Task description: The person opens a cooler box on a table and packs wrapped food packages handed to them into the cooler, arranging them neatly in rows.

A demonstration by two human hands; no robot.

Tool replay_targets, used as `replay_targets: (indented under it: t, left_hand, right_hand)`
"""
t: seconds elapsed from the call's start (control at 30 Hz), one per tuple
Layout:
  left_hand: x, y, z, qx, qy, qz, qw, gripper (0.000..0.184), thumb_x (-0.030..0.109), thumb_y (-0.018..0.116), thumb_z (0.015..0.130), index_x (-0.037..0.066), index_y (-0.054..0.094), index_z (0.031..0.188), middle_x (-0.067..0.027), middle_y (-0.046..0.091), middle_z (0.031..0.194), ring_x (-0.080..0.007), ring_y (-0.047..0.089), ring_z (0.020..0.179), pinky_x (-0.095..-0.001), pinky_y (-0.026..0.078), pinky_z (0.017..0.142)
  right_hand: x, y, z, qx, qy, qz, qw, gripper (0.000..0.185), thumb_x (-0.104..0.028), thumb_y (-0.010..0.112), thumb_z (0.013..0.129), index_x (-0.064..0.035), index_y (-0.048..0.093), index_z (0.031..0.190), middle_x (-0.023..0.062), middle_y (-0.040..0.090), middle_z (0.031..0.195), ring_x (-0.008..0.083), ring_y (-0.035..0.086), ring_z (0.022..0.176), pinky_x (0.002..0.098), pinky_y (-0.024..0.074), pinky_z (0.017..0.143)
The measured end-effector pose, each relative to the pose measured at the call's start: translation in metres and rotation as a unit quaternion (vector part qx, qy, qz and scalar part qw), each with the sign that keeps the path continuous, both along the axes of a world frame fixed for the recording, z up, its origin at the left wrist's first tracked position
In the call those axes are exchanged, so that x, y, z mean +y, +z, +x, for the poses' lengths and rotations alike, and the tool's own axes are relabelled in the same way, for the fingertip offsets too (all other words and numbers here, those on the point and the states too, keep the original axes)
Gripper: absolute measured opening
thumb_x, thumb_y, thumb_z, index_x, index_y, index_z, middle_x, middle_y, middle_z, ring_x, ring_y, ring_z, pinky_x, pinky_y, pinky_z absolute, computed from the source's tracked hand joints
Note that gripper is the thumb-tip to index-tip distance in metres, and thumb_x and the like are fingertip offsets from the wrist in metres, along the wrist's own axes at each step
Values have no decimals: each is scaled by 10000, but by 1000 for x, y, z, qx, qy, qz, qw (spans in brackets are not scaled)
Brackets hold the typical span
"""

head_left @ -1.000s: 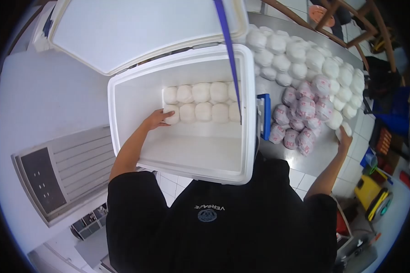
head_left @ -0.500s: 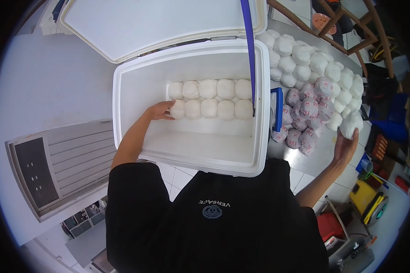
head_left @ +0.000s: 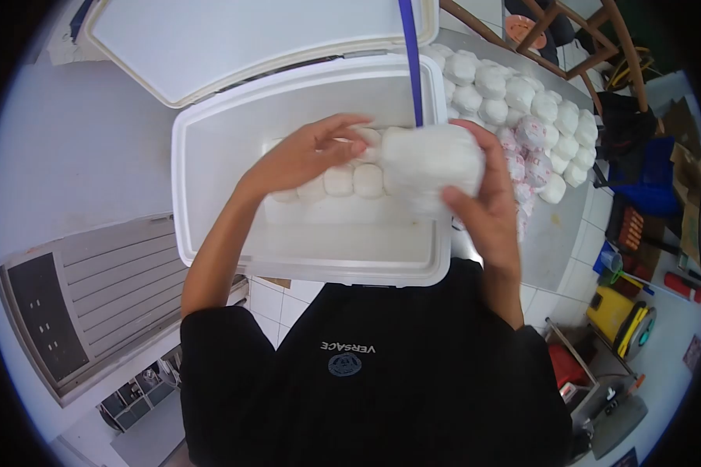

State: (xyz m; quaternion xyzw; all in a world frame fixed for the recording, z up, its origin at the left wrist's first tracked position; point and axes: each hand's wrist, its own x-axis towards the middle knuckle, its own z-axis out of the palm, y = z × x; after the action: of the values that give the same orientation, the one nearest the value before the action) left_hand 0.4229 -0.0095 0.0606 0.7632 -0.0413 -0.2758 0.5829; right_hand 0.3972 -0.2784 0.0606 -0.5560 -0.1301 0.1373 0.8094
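Note:
My right hand (head_left: 494, 206) grips a white, rounded wrapped bundle (head_left: 430, 165), slightly blurred, over the right side of an open white cooler box (head_left: 180, 179). Thumb and fingers press on its right side. To the left, my left hand (head_left: 308, 156) hovers above the box with its fingers apart and nothing in them. Beneath the hands, rows of similar white bundles (head_left: 339, 180) sit on the box floor, partly hidden by the hands and the held one.
Right of the box, a metal table (head_left: 557, 249) bears a pile of white bundles (head_left: 519, 92) and some with red print (head_left: 531, 134). The box lid (head_left: 249, 47) stands raised at the back. A purple strap (head_left: 410, 62) hangs over the box. Wooden chair legs (head_left: 584, 54) are beyond.
My right hand has carried a white bundle from the table pile leftward over the box. My left hand has lifted off the rows and moved right, towards that bundle. The view has shifted slightly.

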Motion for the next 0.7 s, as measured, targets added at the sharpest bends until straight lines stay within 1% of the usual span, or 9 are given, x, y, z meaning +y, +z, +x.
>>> replay_targets:
  t: [0.1,0.17,0.23,0.27,0.3,0.37,0.47,0.6,0.7]
  left_hand:
    - [-49,29,-23,-83,38,-93,992,529,241,756,841,47,516,1270,-85,611,1173,-165,594,1033,-315,498,875]
    - [-35,12,-16,-38,25,-107,993,555,210,795,799,39,526,1253,-83,616,1151,-170,596,1042,-307,491,889]
    - [-23,-20,-12,80,58,-53,994,566,224,801,788,24,533,1245,-86,624,1137,-167,621,989,-302,518,824]
    - [-19,-36,-13,123,41,27,991,630,278,813,766,4,527,1256,-96,627,1132,-174,634,950,-301,531,769]
    - [-16,-54,-16,161,25,109,981,697,332,824,744,-15,520,1266,-106,630,1127,-181,647,912,-300,544,714]
    - [-11,-111,-36,168,-22,298,939,854,455,817,703,-53,489,1306,-156,626,1129,-200,658,869,-319,559,634]
    - [-17,-158,-53,163,-84,263,947,963,458,829,679,-114,420,1337,-183,602,1068,-201,644,905,-306,575,645]
    - [-22,-214,-49,331,8,127,935,966,434,798,744,-161,323,1340,-189,505,1205,-240,595,1038,-323,595,764]
    - [-19,-226,-57,404,7,-13,915,656,370,729,848,-100,438,1201,-137,501,1163,-193,561,1022,-281,560,835]
  right_hand:
    - [23,10,-6,-78,-20,-93,992,561,-110,658,854,-31,439,1365,125,536,1298,217,506,1211,351,367,1047]
    - [3,8,-1,-122,-32,-164,978,482,-99,648,869,-42,500,1324,124,565,1280,205,517,1197,354,371,1042]
    - [-50,-9,15,-248,-87,-344,901,336,-104,633,891,-42,598,1219,143,602,1252,204,562,1156,350,420,993]
    - [-77,-25,22,-151,-184,-325,915,293,-119,620,902,-37,621,1184,150,622,1214,217,586,1128,344,446,958]
    - [-107,-48,34,-56,-279,-297,912,258,-133,606,913,-32,643,1148,157,642,1175,230,611,1100,338,471,922]
    - [-195,-126,56,-40,-364,-490,791,289,-126,569,916,-17,620,1178,176,666,1117,262,652,1026,343,497,884]
    - [-336,-303,68,71,-392,-646,651,500,-355,674,850,50,613,1138,251,660,1075,304,650,996,368,484,872]
    - [-357,-349,75,325,-312,-536,714,551,-462,722,775,8,643,1052,163,667,978,260,632,917,390,484,775]
    - [-346,-323,68,423,-311,-342,780,525,-489,751,744,-45,645,1002,59,626,881,197,593,869,377,462,732]
